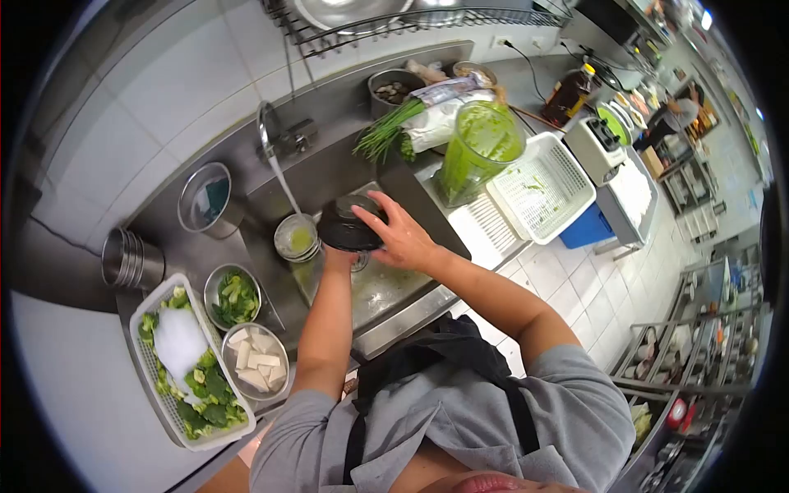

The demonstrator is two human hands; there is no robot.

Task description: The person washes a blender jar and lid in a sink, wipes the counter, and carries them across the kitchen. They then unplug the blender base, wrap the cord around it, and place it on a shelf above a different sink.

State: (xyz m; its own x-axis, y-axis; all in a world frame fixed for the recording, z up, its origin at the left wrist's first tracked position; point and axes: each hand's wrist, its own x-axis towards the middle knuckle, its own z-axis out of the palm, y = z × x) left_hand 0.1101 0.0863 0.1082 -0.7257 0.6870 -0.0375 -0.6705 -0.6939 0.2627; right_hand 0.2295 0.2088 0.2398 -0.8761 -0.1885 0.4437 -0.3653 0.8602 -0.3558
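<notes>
A round black lid [349, 230], which looks like a blender lid, is held over the sink [370, 300]. My right hand [403, 237] grips it from the right, fingers over its raised top. Under its near edge, my left hand [339, 258] holds it from below, the fingers hidden. Just left of the lid, small stacked bowls [296, 238] hold some greenish liquid. A whitish line, probably water, runs from the faucet [265, 123] toward these bowls. Right of the sink stands a clear blender jug [481, 152] smeared inside with green.
Left of the sink are a broccoli basket [182, 444], a bowl of greens [256, 287], a bowl of white pieces [283, 382] and metal containers [131, 259]. Scallions [386, 131] lie behind the sink. A white basket [559, 222] and a blender base [590, 148] stand right. Another person [678, 111] is farther off.
</notes>
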